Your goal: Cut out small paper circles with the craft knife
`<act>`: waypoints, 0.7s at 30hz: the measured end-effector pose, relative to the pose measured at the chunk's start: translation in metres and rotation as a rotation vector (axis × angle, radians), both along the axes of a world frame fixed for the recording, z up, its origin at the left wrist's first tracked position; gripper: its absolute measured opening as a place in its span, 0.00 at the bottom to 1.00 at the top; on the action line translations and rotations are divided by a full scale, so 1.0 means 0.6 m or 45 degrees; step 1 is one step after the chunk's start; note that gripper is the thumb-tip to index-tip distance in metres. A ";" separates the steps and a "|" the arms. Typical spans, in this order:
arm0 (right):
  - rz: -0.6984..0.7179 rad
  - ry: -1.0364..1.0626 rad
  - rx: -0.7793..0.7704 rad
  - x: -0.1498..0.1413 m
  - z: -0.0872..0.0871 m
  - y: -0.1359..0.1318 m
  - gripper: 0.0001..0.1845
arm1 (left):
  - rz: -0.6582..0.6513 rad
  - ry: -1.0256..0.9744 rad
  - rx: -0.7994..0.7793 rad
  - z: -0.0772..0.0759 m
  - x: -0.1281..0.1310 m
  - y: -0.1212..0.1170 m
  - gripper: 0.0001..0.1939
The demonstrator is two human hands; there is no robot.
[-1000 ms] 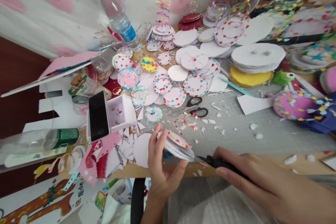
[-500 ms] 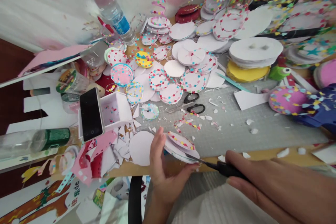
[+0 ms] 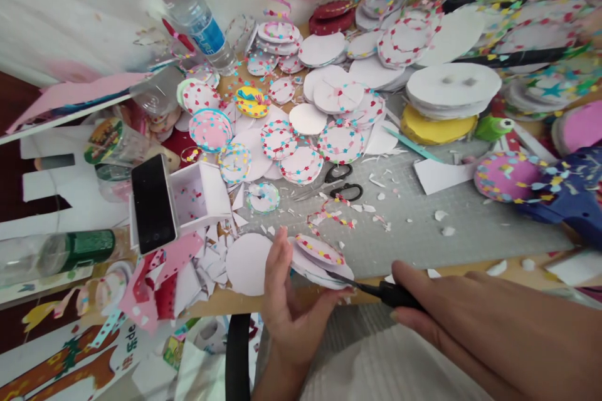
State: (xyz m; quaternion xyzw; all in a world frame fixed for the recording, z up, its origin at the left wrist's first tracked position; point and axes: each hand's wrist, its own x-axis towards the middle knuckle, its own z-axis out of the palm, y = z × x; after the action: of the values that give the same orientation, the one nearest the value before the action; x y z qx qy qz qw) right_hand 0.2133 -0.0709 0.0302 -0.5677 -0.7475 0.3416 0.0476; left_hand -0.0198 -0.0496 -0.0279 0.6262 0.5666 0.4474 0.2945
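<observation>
My left hand (image 3: 286,301) is closed around a small stack of white paper discs (image 3: 316,257), the top one edged with coloured confetti. It holds them at the table's near edge. My right hand (image 3: 461,319) grips black-handled scissors (image 3: 376,290), whose blades reach into the right side of the stack. A plain white disc (image 3: 247,262) lies on the table just left of my left hand.
A grey cutting mat (image 3: 423,225) carries paper scraps and a second pair of scissors (image 3: 338,183). Piles of decorated discs (image 3: 329,100) fill the far side. At the left stand a phone (image 3: 151,203) on a white box, a green-capped bottle (image 3: 61,252) and a water bottle (image 3: 192,12).
The scissors blades have pushed further into the stack of discs. My left hand has turned the stack slightly. The view has shifted a little.
</observation>
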 end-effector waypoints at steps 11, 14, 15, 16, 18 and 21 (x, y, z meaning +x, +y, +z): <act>0.081 -0.123 -0.161 -0.037 0.020 0.048 0.27 | 0.031 -0.011 0.013 0.005 0.011 0.000 0.45; 0.180 -0.221 -0.489 -0.045 0.046 0.074 0.23 | 0.040 -0.047 0.021 0.005 0.011 0.002 0.44; 0.197 -0.236 -0.576 -0.046 0.051 0.080 0.22 | 0.037 -0.071 0.030 0.004 0.011 0.003 0.44; 0.199 -0.237 -0.619 -0.047 0.054 0.083 0.21 | 0.033 -0.096 0.043 0.004 0.011 0.003 0.44; 0.185 -0.201 -0.610 -0.047 0.050 0.083 0.20 | 0.030 -0.138 0.058 0.003 0.011 0.005 0.43; 0.177 -0.099 -0.490 -0.042 0.029 0.072 0.20 | 0.038 -0.176 0.049 0.004 0.009 0.009 0.41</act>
State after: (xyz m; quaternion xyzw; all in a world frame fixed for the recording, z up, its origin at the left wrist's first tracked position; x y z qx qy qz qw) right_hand 0.1880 -0.0278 0.0477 -0.5259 -0.7071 0.4586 -0.1143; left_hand -0.0142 -0.0444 -0.0255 0.5908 0.5455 0.5047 0.3142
